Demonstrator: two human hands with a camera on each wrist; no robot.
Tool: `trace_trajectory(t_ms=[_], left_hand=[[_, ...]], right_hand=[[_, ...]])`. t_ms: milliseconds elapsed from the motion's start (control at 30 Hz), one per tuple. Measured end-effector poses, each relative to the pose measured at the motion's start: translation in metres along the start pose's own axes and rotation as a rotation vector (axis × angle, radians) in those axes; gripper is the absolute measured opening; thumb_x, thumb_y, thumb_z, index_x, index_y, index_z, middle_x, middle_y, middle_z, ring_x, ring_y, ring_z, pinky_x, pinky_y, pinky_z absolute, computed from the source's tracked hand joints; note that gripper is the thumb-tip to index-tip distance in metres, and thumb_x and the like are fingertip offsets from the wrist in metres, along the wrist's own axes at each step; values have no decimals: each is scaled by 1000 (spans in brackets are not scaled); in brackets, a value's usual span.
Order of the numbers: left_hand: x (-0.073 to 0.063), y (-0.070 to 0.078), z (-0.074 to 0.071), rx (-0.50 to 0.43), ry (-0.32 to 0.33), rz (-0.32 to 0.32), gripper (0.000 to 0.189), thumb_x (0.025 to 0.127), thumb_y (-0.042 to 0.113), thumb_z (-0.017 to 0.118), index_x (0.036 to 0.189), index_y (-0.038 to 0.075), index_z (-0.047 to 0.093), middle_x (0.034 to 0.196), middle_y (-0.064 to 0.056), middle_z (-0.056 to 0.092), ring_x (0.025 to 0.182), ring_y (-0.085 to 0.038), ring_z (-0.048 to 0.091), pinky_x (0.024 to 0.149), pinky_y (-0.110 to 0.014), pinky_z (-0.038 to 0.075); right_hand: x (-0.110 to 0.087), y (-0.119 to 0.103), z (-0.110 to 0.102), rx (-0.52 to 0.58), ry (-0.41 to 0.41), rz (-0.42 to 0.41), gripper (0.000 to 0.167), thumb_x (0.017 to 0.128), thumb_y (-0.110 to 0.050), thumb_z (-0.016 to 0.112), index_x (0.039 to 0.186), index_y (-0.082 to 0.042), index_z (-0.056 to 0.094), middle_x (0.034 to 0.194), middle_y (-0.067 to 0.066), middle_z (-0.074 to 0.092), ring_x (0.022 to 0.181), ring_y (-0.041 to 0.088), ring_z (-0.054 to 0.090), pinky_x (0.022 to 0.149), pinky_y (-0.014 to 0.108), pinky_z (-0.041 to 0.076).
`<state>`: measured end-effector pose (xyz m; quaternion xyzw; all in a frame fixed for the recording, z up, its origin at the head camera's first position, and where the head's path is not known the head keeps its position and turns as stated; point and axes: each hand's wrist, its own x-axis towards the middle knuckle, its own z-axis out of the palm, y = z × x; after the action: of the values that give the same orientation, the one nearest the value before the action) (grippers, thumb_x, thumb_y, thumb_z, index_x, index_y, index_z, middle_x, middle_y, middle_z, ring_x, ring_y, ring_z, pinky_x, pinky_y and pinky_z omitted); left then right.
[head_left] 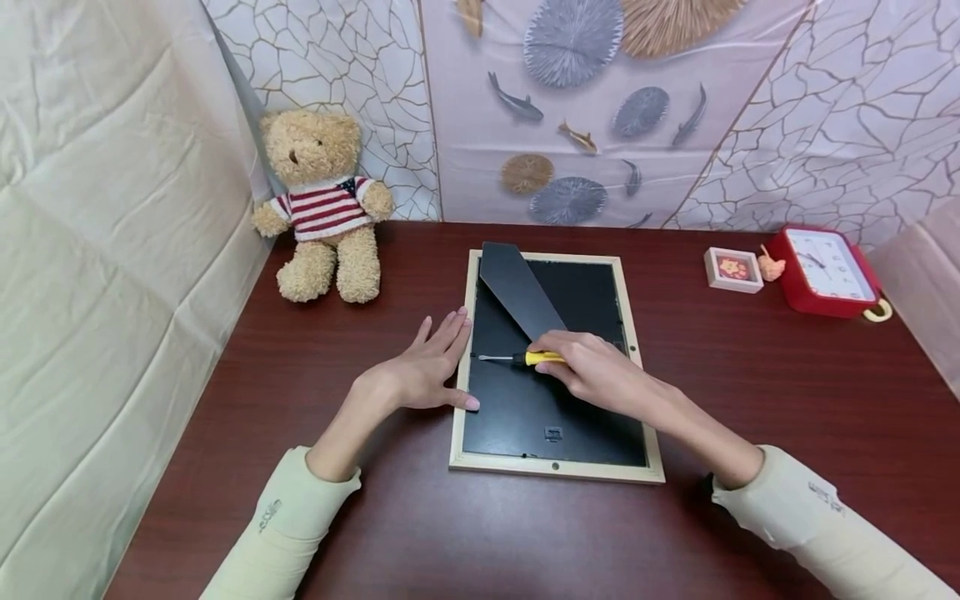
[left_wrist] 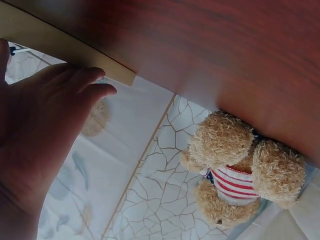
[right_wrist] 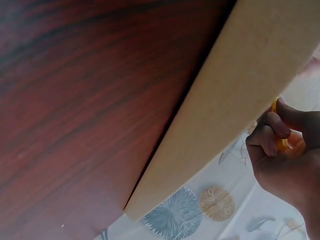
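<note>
A picture frame [head_left: 557,475] with a pale wooden border lies back side up on the table, its black backing board [head_left: 510,417] facing me. The black stand leg [head_left: 517,287] slants across the backing. My right hand [head_left: 600,371] grips a screwdriver [head_left: 543,358] by its yellow handle; the metal tip points left, right at the frame's left inner edge. In the right wrist view the curled fingers [right_wrist: 267,137] wrap the handle. My left hand [head_left: 427,367] rests on the frame's left border, fingers straight and spread, thumb on the backing's edge.
A teddy bear [head_left: 322,204] in a striped shirt sits at the back left against the wall. At the back right stand a red clock [head_left: 828,271], a small pink-and-white box [head_left: 733,269] and an orange figurine [head_left: 771,265]. A cream padded panel [head_left: 97,292] borders the left side.
</note>
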<state>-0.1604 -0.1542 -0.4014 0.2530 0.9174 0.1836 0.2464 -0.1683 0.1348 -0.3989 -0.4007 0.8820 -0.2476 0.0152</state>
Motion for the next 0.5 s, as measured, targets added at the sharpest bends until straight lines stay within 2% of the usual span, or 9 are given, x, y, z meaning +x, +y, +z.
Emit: trace_trajectory(t_ms=[67,167,233,300,400,500], left_hand=[[2,1,0,11,3,-6,119,101,46,79,174,-2,-2,183,-17,-16,172,-30,-13,138,-51,-9],[2,5,-1,12,6,-7,120,100,46,81,173,-3,-1,183,-18,-14,172,-31,-11,138,-50,-6],[0,10,-4,8,-2,-14,119,100,44,80,173,-4,-1,183,-19,-13,172,-31,-9,139,-50,-4],[-1,11,-4,2,-2,-15,119,100,43,81,173,-4,0,184,-19,-13,172,-31,-8,139,-50,-3],[-1,8,-3,-6,-13,-33,119,100,44,81,174,-1,-2,184,-15,-15,172,-28,-10,139,-49,-6],[0,4,0,-11,-7,-37,119,101,45,80,174,0,-2,184,-13,-16,172,-26,-10,138,-50,-8]], right_hand=[[2,-2,0,-8,-8,13,16,104,-2,73,119,-1,77,112,10,79,91,19,72,82,42,64],[2,29,20,-18,9,-4,16,105,-9,74,120,-8,77,113,2,79,89,12,70,79,36,63],[2,33,23,-23,20,-21,15,104,-9,75,119,-8,77,111,1,78,87,11,70,77,35,64],[3,33,23,-34,35,-41,14,104,-9,76,118,-9,77,108,-1,77,83,9,68,72,32,62],[6,9,9,-41,46,-53,11,103,-5,75,114,-5,77,103,4,76,76,13,67,63,32,59],[10,16,14,-42,52,-64,8,104,-7,73,112,-7,76,101,3,75,72,12,64,57,29,53]])
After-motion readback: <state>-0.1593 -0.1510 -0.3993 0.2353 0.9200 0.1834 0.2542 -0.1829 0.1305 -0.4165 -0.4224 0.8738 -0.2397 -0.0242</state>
